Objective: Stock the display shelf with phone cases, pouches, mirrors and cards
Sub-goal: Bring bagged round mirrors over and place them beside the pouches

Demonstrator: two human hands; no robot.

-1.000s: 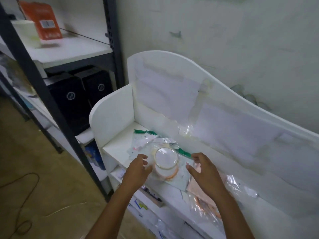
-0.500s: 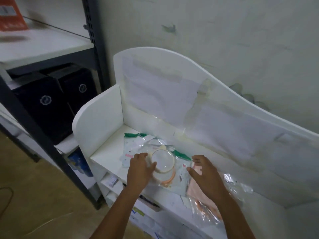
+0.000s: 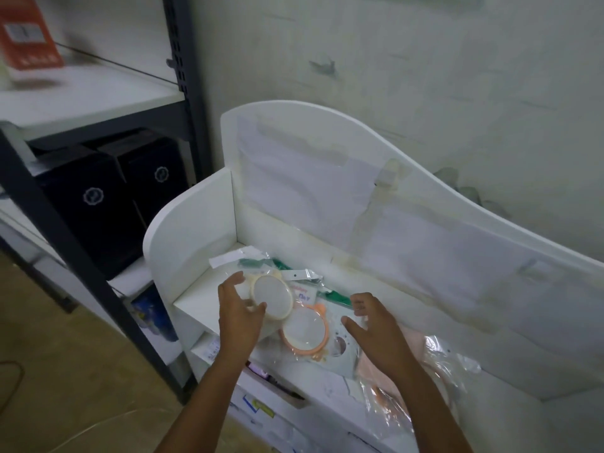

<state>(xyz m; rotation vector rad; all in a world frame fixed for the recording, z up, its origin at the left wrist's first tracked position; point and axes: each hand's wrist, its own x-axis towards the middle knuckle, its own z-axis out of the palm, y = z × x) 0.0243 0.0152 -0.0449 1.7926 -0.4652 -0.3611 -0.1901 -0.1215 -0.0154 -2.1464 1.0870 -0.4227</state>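
White shelf (image 3: 209, 299): left hand (image 3: 240, 318) seemingly pinches cream mirror (image 3: 273, 295); right hand (image 3: 376, 328) hovers, fingers loosely spread.

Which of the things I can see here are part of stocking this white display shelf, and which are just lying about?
Part of the job:
- cream round mirror, in the left hand
- orange round mirror
- green-topped packets
- white display shelf
- right hand, holding nothing

Just lying about:
- black boxes on the metal rack
- orange package
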